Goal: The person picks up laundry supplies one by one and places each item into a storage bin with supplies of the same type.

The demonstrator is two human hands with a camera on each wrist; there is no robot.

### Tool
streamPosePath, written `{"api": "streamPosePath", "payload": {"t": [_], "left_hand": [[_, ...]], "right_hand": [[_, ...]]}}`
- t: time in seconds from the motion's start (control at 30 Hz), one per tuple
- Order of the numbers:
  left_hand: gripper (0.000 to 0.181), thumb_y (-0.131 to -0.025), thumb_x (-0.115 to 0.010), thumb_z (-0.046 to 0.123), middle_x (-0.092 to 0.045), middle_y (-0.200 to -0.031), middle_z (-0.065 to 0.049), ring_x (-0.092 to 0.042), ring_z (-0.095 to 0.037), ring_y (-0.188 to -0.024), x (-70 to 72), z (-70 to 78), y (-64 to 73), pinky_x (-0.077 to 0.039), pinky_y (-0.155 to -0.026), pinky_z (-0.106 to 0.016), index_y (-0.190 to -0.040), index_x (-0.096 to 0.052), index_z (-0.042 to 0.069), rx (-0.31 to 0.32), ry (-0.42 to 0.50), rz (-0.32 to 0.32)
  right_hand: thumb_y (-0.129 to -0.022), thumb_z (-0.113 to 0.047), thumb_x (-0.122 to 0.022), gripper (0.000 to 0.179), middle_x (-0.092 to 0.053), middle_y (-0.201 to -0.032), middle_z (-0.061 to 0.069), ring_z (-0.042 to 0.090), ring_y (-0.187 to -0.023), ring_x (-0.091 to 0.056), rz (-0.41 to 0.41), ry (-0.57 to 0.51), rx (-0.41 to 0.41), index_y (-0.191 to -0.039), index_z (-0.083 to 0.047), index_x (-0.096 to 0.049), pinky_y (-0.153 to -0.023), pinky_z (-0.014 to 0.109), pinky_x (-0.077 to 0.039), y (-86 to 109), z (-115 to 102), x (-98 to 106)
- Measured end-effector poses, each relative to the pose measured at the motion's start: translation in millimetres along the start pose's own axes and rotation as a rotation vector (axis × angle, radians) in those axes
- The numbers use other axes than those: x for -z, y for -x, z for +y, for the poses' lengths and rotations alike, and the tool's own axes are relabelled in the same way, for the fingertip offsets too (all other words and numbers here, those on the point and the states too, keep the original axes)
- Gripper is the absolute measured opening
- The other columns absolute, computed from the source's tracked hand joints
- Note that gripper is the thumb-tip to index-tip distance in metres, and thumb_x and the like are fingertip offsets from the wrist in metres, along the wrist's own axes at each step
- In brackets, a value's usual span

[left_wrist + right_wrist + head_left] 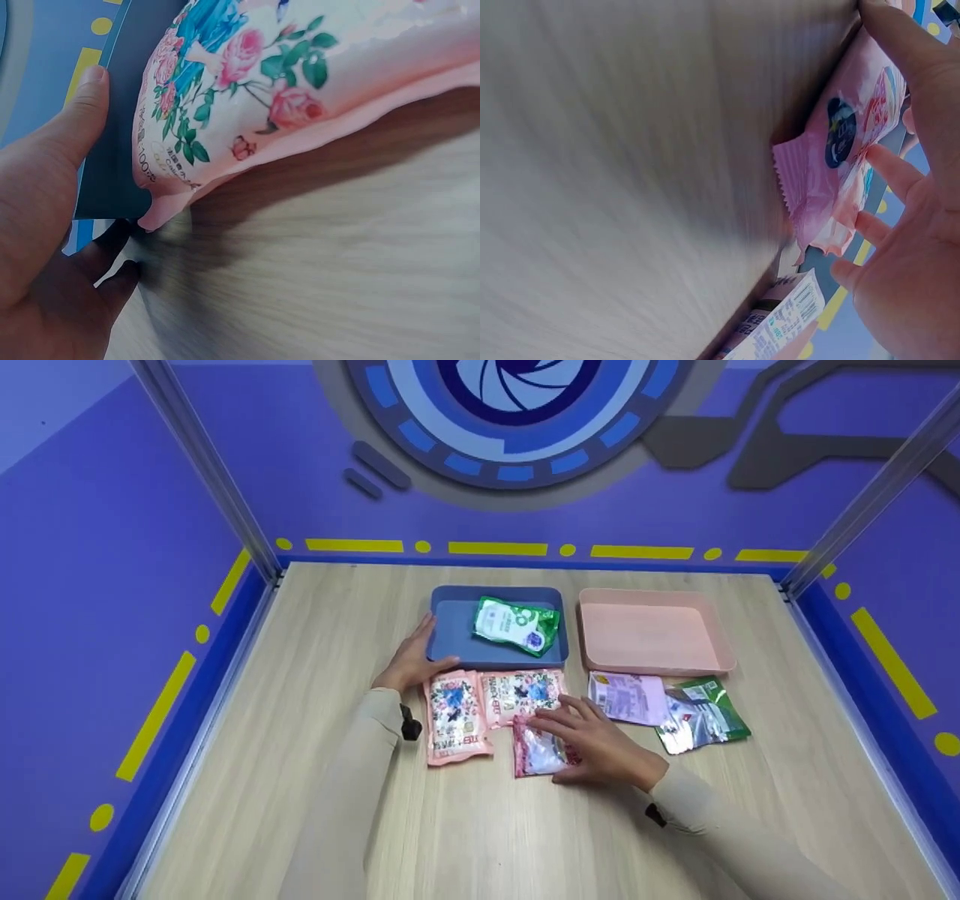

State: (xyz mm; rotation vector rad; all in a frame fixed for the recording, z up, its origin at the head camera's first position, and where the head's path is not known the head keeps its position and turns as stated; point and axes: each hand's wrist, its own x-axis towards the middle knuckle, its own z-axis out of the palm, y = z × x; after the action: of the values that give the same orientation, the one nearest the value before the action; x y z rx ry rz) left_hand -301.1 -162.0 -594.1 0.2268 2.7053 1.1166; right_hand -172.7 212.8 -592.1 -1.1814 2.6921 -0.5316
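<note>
Near the blue tray, the pink packet lies partly under the right hand, fingers spread; the left hand touches the tray's corner, thumb apart. A shallow pinch could slip or drag the adjoining flowered packet.

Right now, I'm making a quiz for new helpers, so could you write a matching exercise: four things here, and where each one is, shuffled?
1. green-and-white packet
2. pink tray
3. left hand
4. right hand

A. at the pink-and-red packet
B. inside the blue tray
C. at the blue tray's near left corner
D. just right of the blue tray

Pairs: 1-B, 2-D, 3-C, 4-A
</note>
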Motion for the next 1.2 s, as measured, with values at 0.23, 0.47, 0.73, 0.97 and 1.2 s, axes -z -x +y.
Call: {"api": "streamPosePath", "payload": {"t": [0.23,0.47,0.73,0.97,1.2], "left_hand": [[0.102,-0.095,-0.073,0.044,0.0,-0.174,-0.005,-0.007,-0.029,-0.158,0.9,0.1,0.4,-0.016,-0.127,-0.048,-0.166,-0.009,0.011,-0.01,-0.003,-0.006],[0.101,-0.095,-0.074,0.043,-0.001,-0.173,-0.007,-0.008,-0.028,-0.158,1.1,0.5,1.4,-0.016,-0.127,-0.047,-0.166,-0.01,0.009,-0.029,-0.006,0.0],[0.101,-0.094,-0.074,0.042,-0.001,-0.174,-0.005,-0.007,-0.029,-0.158,0.6,0.4,1.4,-0.016,-0.127,-0.048,-0.166,-0.011,0.01,-0.013,0.014,0.0],[0.101,-0.094,-0.074,0.043,-0.001,-0.174,-0.004,-0.007,-0.031,-0.158,0.2,1.4,1.5,-0.015,-0.127,-0.05,-0.166,-0.01,0.013,0.002,0.023,0.005],[0.102,-0.094,-0.074,0.044,-0.001,-0.174,-0.004,-0.007,-0.031,-0.158,-0.1,0.6,0.3,-0.016,-0.127,-0.051,-0.166,-0.01,0.012,0.01,0.009,-0.001]], "right_hand": [[-0.078,-0.054,-0.086,0.093,-0.049,-0.157,-0.002,0.042,-0.15,-0.029,0.064,0.017,0.057,-0.158,-0.029,-0.044,-0.117,0.071,-0.02,-0.4,1.5,-2.4],[-0.079,-0.054,-0.086,0.092,-0.048,-0.157,-0.006,0.041,-0.151,-0.027,0.054,-0.001,0.039,-0.157,-0.03,-0.044,-0.119,0.071,-0.018,-0.1,2.2,-2.6],[-0.08,-0.056,-0.084,0.091,-0.046,-0.159,-0.008,0.038,-0.153,-0.024,0.03,-0.017,0.013,-0.158,-0.033,-0.043,-0.121,0.068,-0.014,0.1,0.3,-0.9],[-0.08,-0.054,-0.084,0.089,-0.047,-0.157,-0.011,0.038,-0.152,-0.026,0.022,-0.024,0.004,-0.157,-0.034,-0.044,-0.121,0.068,-0.014,-1.3,-1.2,2.1],[-0.078,-0.05,-0.088,0.089,-0.054,-0.151,-0.007,0.04,-0.144,-0.036,0.072,0.012,0.072,-0.155,-0.029,-0.049,-0.118,0.069,-0.021,-3.3,0.8,-0.5]]}}
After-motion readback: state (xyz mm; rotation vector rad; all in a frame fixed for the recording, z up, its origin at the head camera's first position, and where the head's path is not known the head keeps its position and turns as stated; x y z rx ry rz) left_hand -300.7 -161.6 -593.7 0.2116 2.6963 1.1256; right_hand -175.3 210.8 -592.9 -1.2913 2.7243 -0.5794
